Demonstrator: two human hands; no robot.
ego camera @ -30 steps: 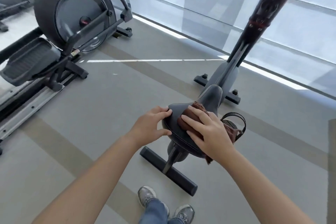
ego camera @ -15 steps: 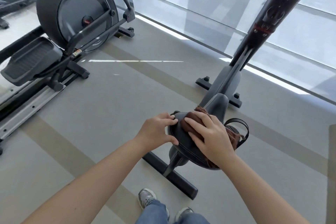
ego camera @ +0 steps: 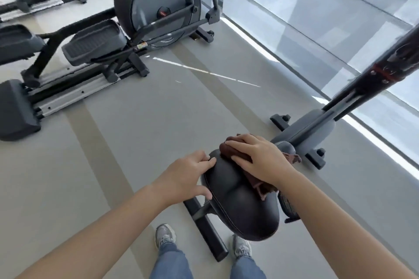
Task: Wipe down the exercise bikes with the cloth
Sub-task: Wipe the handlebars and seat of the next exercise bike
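Brown cloth [ego camera: 229,151]: bunched on the narrow front part of the black saddle [ego camera: 238,206] of the exercise bike [ego camera: 310,129], one end trailing off the saddle's right side.
Right hand [ego camera: 260,161]: laid flat over the cloth, fingers fairly straight, pressing it down.
Left hand [ego camera: 183,179]: clasps the saddle's left rim, fingers on top, thumb lower on the edge, apparently steadying it.
Step in hand, by judgement: wiping the saddle, front portion.
Next move calls for: drawing the cloth back over the broad rear portion under even pressure, saddle kept braced.
Also present: elliptical trainer [ego camera: 158,7], well apart to the left.
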